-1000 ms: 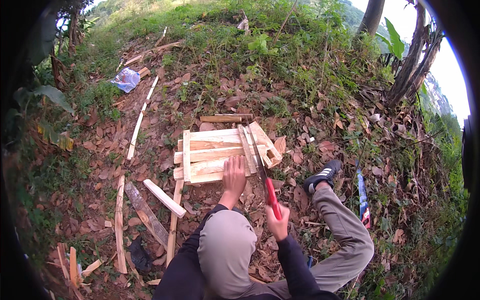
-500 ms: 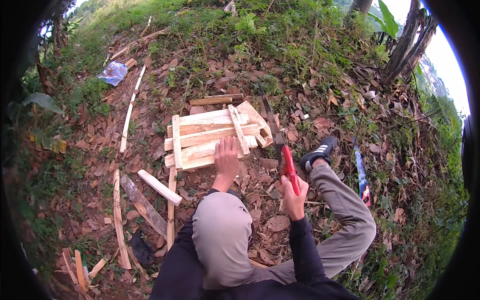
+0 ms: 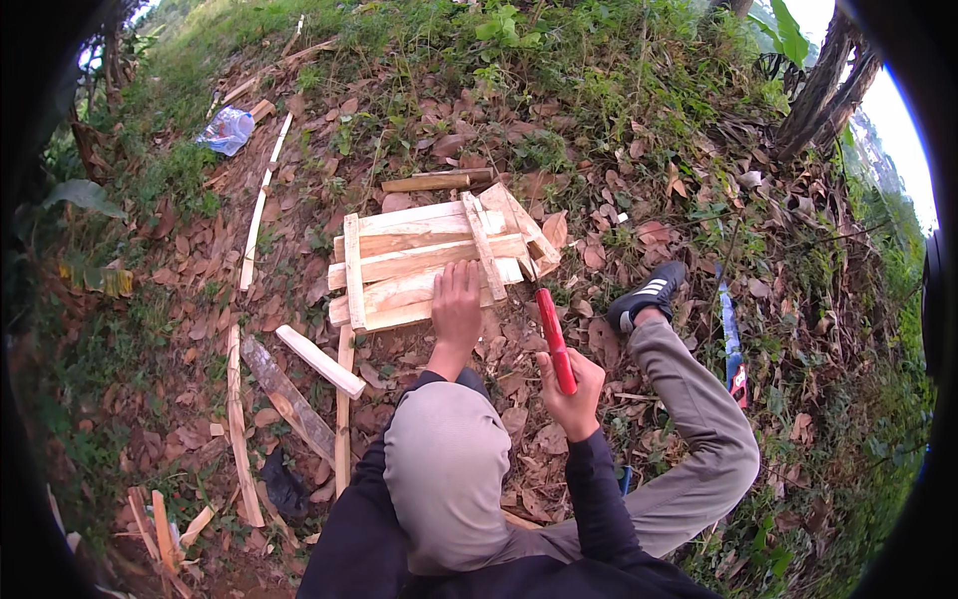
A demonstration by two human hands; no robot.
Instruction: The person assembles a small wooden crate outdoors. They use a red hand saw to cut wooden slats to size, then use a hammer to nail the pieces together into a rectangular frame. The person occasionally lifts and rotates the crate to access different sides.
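A panel of pale wooden slats [image 3: 419, 265] lies on the leafy ground, with a crosspiece near each end. My left hand [image 3: 458, 307] rests on its near slat, fingers stretched out and flat. In my closed right hand [image 3: 576, 392] is the red handle of a handsaw [image 3: 555, 334]. The saw's thin blade is seen almost edge-on and runs away along the right ends of the slats. Whether its teeth touch the wood I cannot tell. A wider board [image 3: 520, 222] lies at the panel's far right corner.
Loose wood strips [image 3: 238, 429] and a short pale block [image 3: 320, 361] lie at left. A blue saw sleeve [image 3: 731, 344] lies beyond my right shoe [image 3: 649, 296]. A clear plastic bag [image 3: 230, 131] sits far left. A tree trunk [image 3: 828, 85] stands far right.
My right hand has brought the handsaw left, and its blade has turned edge-on beside the slat ends. My left hand stays on the panel.
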